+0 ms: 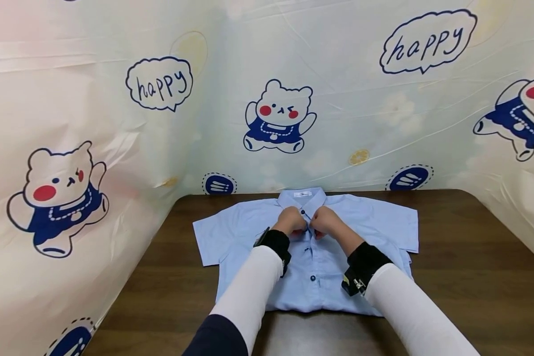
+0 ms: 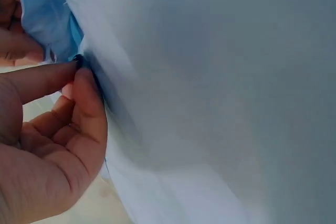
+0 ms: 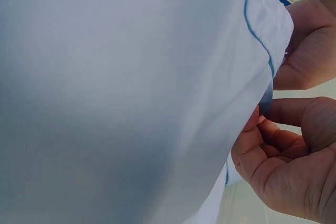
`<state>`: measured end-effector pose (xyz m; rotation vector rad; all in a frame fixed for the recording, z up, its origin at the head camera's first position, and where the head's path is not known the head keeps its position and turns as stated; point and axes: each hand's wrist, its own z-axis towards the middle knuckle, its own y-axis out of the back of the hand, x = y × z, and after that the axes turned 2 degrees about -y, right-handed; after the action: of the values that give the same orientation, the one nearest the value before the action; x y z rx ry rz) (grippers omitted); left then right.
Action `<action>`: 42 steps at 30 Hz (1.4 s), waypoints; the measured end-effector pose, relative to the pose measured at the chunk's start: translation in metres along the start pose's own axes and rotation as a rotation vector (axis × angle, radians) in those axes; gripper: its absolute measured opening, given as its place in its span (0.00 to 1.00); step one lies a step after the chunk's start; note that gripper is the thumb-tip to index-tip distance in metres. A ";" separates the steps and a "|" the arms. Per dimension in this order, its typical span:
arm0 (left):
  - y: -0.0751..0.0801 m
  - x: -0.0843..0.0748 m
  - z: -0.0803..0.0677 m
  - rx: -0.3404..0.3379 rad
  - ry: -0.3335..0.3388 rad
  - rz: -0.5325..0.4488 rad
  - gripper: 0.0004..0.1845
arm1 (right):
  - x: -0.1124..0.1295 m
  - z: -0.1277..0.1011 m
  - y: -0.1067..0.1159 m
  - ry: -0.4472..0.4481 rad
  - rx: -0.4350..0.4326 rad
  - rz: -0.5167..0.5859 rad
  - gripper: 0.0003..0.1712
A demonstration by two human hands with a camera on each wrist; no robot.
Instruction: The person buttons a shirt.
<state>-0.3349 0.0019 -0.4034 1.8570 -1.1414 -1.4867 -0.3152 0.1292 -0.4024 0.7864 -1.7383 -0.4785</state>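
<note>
A light blue short-sleeved shirt (image 1: 249, 232) lies front up, its collar (image 1: 302, 198) at the far side. My left hand (image 1: 290, 220) pinches the front opening of the shirt just below the collar, and in the left wrist view a dark button (image 2: 79, 60) shows right at its thumb and fingertip. Close beside it, my right hand (image 1: 326, 221) pinches the other side of the opening. In the right wrist view, cloth covers some of the right hand's fingertips. One button (image 1: 303, 211) sits above the hands, another button (image 1: 313, 278) lower on the front.
The shirt lies on a brown wooden table (image 1: 160, 282), its collar near the back edge. A printed curtain (image 1: 338, 99) hangs behind the table and along its sides. Black straps (image 1: 367, 264) hold cameras on both wrists over white sleeves.
</note>
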 end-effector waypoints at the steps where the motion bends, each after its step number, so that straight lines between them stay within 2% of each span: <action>1: 0.001 0.001 -0.001 0.002 0.022 -0.082 0.05 | 0.000 -0.001 0.000 0.012 0.000 0.000 0.08; 6: 0.002 0.008 -0.004 0.061 0.102 -0.530 0.03 | -0.002 -0.005 0.000 0.068 -0.007 0.012 0.08; 9: 0.003 0.013 -0.005 0.122 0.109 -0.646 0.02 | -0.002 -0.006 0.000 0.088 -0.010 0.017 0.08; 15: 0.004 0.017 -0.007 0.176 0.106 -0.776 0.02 | 0.001 -0.008 0.000 0.106 -0.035 0.011 0.09; 21: 0.002 0.018 -0.006 0.187 0.118 -0.824 0.03 | 0.000 -0.009 -0.001 0.068 -0.009 0.082 0.11; 25: 0.000 0.018 -0.007 0.136 0.132 -0.869 0.02 | -0.002 -0.008 -0.002 0.072 -0.017 0.097 0.10; 29: -0.002 0.017 -0.009 0.068 0.156 -0.895 0.04 | -0.002 -0.007 -0.004 0.110 -0.045 0.040 0.08; 34: -0.002 0.013 -0.011 0.016 0.176 -0.844 0.08 | -0.001 -0.009 -0.006 0.120 -0.071 -0.002 0.07; 38: -0.005 0.011 -0.011 -0.025 0.178 -0.801 0.07 | -0.001 -0.010 -0.006 0.121 -0.073 0.007 0.07; 42: -0.006 0.011 -0.011 -0.051 0.166 -0.790 0.07 | -0.001 -0.009 -0.006 0.097 -0.074 0.024 0.11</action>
<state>-0.3222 -0.0060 -0.4110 2.4842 -0.2690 -1.6630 -0.3044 0.1262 -0.4046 0.7235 -1.6293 -0.4777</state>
